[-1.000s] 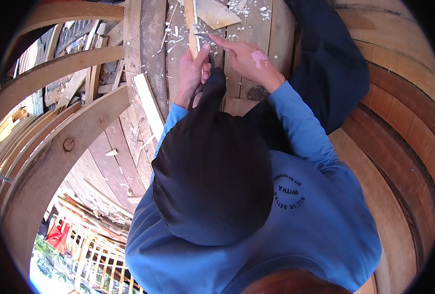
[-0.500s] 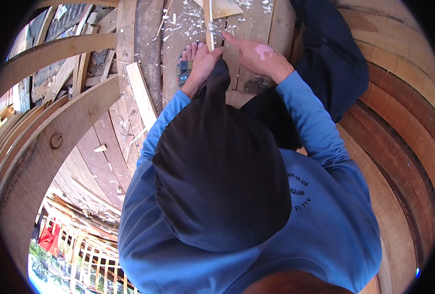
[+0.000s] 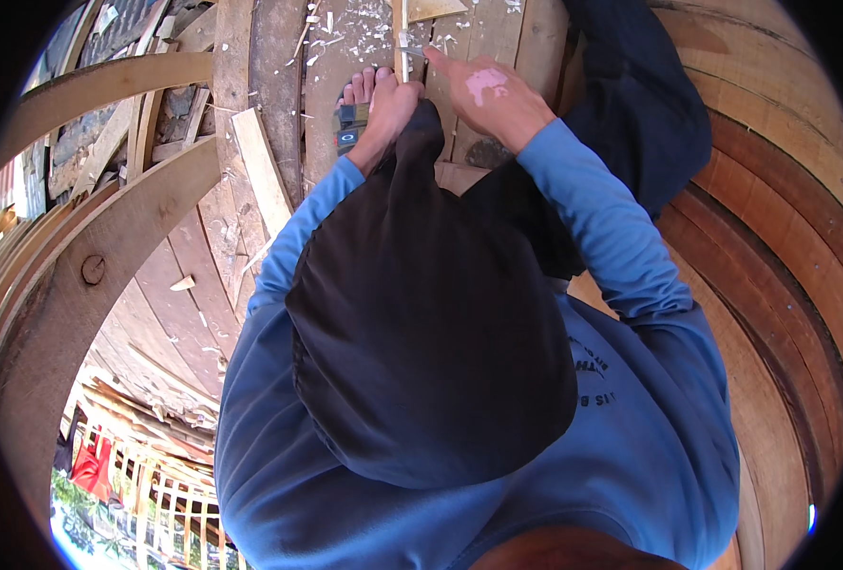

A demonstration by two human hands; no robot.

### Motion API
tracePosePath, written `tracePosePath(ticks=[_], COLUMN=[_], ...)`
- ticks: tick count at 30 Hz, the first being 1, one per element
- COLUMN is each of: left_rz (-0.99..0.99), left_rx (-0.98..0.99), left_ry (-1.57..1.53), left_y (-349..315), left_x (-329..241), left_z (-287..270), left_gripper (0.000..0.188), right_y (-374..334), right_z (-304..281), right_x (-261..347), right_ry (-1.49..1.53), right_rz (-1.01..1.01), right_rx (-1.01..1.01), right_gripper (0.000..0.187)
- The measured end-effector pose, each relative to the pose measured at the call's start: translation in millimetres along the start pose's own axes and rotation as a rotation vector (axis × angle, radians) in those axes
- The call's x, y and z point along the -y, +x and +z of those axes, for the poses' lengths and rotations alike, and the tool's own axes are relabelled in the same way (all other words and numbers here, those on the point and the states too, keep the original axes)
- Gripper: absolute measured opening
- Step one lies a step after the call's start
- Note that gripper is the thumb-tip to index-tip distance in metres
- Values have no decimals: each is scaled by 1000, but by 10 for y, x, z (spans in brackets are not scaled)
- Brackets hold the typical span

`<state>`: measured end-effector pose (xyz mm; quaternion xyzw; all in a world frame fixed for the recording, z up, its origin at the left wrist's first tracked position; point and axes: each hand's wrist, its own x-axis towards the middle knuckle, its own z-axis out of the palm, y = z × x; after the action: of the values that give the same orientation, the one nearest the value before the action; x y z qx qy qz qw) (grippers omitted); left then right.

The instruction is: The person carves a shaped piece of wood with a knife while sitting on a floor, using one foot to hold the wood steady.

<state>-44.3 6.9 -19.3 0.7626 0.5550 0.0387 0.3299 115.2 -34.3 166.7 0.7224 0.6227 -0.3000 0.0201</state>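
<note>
A thin pale wooden strip (image 3: 404,68) stands out beyond my left hand (image 3: 395,109), whose fingers are closed round its near end beside my bare foot. My right hand (image 3: 498,100) is closed on a knife (image 3: 414,49); only its narrow metal blade shows, lying across the strip, and the handle is hidden in my fist. The right index finger stretches along toward the blade. A small pale curl of wood sits on the strip where the blade meets it.
White shavings (image 3: 345,36) litter the plank floor (image 3: 284,95) around the strip. A flat board piece (image 3: 436,8) lies at the top edge. A loose plank (image 3: 262,171) rests left of my arm. Curved wooden ribs (image 3: 117,85) rise at left, and curved planking (image 3: 764,228) walls the right.
The whole view has shifted slightly, so things sit a little farther up and left. The blade appears slightly farther along the strip, away from me. Both hands keep their grips.
</note>
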Motion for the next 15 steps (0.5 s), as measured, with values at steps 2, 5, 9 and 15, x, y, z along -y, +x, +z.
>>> tracePosePath(ticks=[2,5,9,15], left_rz=[25,17,191,267], left_rx=[-73,-78,-127,-220], left_ry=[16,49,263,260], left_y=[16,-4,59,169], left_x=[34,-30,193,416], left_z=[47,11,195,439], left_gripper=[37,37,36,29], right_y=[15,16,49,137], right_z=[44,80,177,359], right_x=[-17,-20,-9,-9], right_ry=[0,11,-7,23], right_rz=[-21,-21,-26,21], right_rx=[-30,-69,-102,-179], right_gripper=[42,41,53,40])
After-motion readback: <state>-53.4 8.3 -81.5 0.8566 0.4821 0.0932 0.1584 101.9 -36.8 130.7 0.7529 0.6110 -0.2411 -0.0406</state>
